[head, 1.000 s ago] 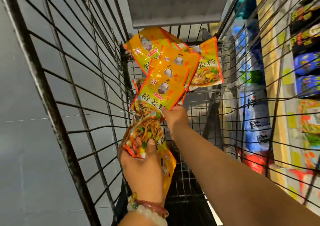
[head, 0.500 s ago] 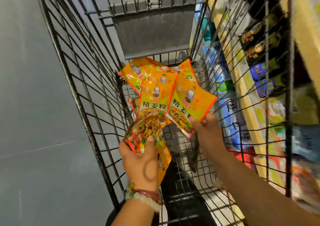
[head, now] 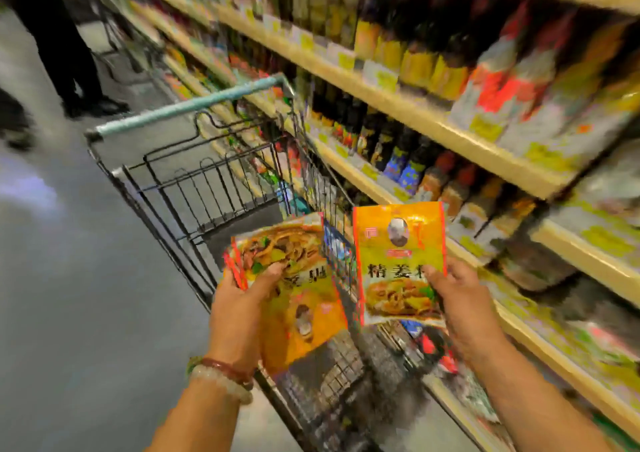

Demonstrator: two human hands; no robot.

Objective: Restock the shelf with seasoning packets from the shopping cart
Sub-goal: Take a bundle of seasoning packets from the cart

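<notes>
Your right hand holds one seasoning packet upright at centre frame, thumb curled over its right edge, print facing you: orange-yellow, a portrait near the top, a food photo below. Your left hand grips a stack of packets just left of it, thumb pressed across the front packet, fingers behind; that packet's print is upside down, and red edges of others fan out at the left. The count in the stack cannot be read. The single packet and the stack sit side by side, a narrow gap between them.

Both are held above the shopping cart, whose black wire basket runs from mid-left to lower centre; its teal handle lies in the upper left. The basket's contents are hidden behind the packets and blur.

Both forearms enter from the bottom edge; bead bracelets circle your left wrist.

Shelves fill the right half: dark bottles on the middle tiers, blurred bags lower right. A person's dark legs stand upper left.
</notes>
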